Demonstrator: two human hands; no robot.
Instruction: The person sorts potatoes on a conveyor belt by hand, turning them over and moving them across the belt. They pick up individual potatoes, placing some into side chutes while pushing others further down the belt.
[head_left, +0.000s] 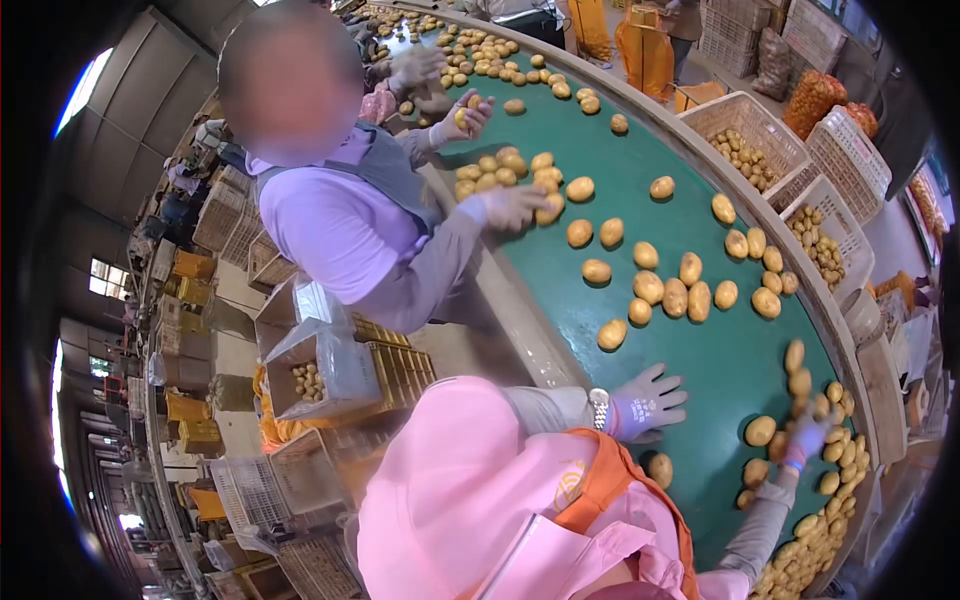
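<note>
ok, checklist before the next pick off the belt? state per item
1. Left hand free: ok. Gloved, fingers spread, flat on the green belt, holding nothing.
2. Right hand grip: cannot tell. It is blurred, in among the potato pile at the belt's far edge.
3. Single potato within easy reach: ok. A loose potato lies apart from the others, just up the belt from the left hand.
4. Clear of the co-worker: ok. The co-worker's hand is on a cluster farther up the belt.
5. Room in the white crate: ok, only part full.
</note>
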